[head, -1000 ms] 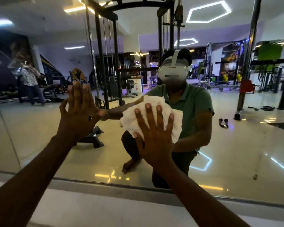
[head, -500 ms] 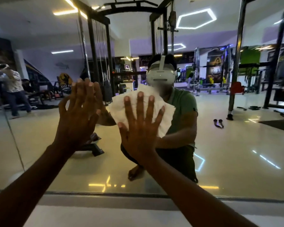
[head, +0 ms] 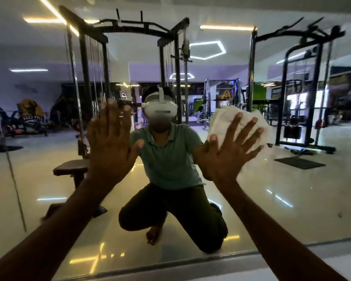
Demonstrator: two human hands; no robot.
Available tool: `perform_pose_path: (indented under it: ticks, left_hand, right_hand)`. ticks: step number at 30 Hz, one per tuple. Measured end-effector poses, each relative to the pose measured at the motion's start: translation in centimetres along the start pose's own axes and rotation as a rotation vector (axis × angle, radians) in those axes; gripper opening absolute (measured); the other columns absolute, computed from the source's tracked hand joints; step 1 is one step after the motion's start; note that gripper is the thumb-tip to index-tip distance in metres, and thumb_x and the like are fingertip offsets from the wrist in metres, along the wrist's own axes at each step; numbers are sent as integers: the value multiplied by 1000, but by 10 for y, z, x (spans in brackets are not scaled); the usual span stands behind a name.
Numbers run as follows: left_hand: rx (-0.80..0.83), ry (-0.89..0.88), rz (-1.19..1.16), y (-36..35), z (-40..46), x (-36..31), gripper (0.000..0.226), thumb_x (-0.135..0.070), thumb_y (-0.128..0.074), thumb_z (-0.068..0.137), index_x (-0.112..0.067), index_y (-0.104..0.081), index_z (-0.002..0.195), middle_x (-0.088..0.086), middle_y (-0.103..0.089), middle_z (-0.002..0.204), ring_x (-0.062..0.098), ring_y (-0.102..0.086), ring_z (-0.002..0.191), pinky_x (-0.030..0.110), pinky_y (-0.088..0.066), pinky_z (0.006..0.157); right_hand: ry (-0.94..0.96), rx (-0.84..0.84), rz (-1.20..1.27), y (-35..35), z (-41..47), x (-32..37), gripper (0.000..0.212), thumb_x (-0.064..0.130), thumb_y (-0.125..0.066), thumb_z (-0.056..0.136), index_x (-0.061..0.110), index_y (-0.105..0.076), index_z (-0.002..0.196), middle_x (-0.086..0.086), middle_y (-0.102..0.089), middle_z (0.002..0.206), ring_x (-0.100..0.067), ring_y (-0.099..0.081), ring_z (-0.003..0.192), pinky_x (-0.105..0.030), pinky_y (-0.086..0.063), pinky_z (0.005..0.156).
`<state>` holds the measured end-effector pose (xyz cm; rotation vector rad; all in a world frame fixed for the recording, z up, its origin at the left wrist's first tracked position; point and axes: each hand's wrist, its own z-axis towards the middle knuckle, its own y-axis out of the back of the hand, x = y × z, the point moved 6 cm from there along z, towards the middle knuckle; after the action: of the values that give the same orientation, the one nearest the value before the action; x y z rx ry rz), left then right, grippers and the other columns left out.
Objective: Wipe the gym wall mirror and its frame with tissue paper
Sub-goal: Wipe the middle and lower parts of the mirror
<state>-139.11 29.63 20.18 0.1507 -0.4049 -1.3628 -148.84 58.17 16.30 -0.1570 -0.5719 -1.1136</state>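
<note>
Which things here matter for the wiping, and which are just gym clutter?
Job:
mirror
frame along the bottom
tissue, pressed flat to the glass by the right hand
left hand, flat on the glass

Clutter, all reflected:
cable rack
bench
floor mat

Two hands lie flat against the wall mirror (head: 292, 199): the left hand (head: 109, 147) left of centre on bare glass, the right hand (head: 229, 153) to its right, on the tissue paper (head: 221, 120). The frame (head: 170, 266) runs along the mirror's lower edge, below both.
</note>
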Motion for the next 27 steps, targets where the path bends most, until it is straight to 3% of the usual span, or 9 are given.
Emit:
perform_pose_path:
  ticks: [4, 6, 8, 10, 13, 15, 17, 22, 27]
  left_hand:
    - [33, 4, -18, -4, 0, 0, 87, -63, -31, 103, -11, 1, 165, 24, 9, 170, 41, 8, 158, 56, 4, 127]
    - [42, -9, -44, -4, -1, 4, 88, -63, -34, 102, -12, 1, 165, 23, 9, 170, 41, 8, 158, 53, 10, 126]
    - [48, -16, -71, -5, -1, 5, 89, -62, -37, 102, -13, 0, 165, 22, 9, 171, 40, 8, 158, 56, 4, 127]
    - [48, -5, -81, -4, 0, 5, 88, -63, -36, 101, -13, -2, 165, 21, 8, 171, 40, 6, 158, 58, -4, 127]
    - [49, 17, -92, -5, 0, 3, 88, -61, -38, 100, -14, -1, 165, 21, 8, 171, 41, 5, 158, 60, -7, 126]
    - [32, 7, -88, -8, 1, 1, 89, -59, -40, 100, -15, 1, 165, 22, 8, 171, 42, 5, 158, 61, -8, 126]
    - [9, 2, -92, -10, 0, 1, 89, -58, -41, 100, -14, 1, 165, 22, 8, 171, 42, 5, 158, 62, -7, 126]
    - [12, 0, -72, -8, -2, 3, 87, -58, -41, 100, -11, -7, 165, 25, 8, 170, 43, 6, 158, 63, -8, 125]
    - [14, -3, -39, -4, -2, 2, 86, -59, -35, 100, -8, -8, 165, 26, 5, 170, 42, 4, 158, 64, -11, 124]
  right_hand:
    - [304, 70, -14, -12, -30, 79, 78, 63, -21, 103, 21, -13, 168, -20, -2, 174, -47, 2, 159, -73, 1, 122]
    - [427, 103, -28, -13, -35, 81, 77, 63, -25, 104, 21, -13, 167, -19, -1, 174, -45, 2, 160, -72, 0, 123]
    - [514, 129, -21, -10, -32, 55, 79, 61, -33, 102, 20, -15, 167, -18, -1, 174, -44, 2, 160, -72, -1, 123]
    - [471, 129, -42, 2, -21, 10, 81, 60, -33, 100, 18, -17, 167, -18, -1, 174, -44, 2, 160, -73, -3, 123]
    - [202, 113, -57, 14, 3, -47, 83, 67, -17, 101, 18, -16, 168, -17, -3, 175, -41, 2, 161, -72, -8, 122]
    - [14, 119, -51, 9, 9, -50, 85, 69, -13, 100, 18, -14, 168, -18, -6, 174, -42, -1, 160, -72, -11, 121]
    - [-32, 103, -22, 4, 3, -22, 84, 67, -19, 100, 17, -14, 168, -21, -6, 174, -47, -3, 159, -74, -12, 120]
    - [391, 173, -40, -10, -49, 72, 84, 70, -26, 100, 23, -11, 168, -18, 7, 174, -46, 9, 159, -73, 5, 122]
    - [642, 206, -54, -10, -29, 74, 76, 62, -34, 104, 27, -13, 168, -14, 6, 175, -41, 8, 160, -75, -3, 121]
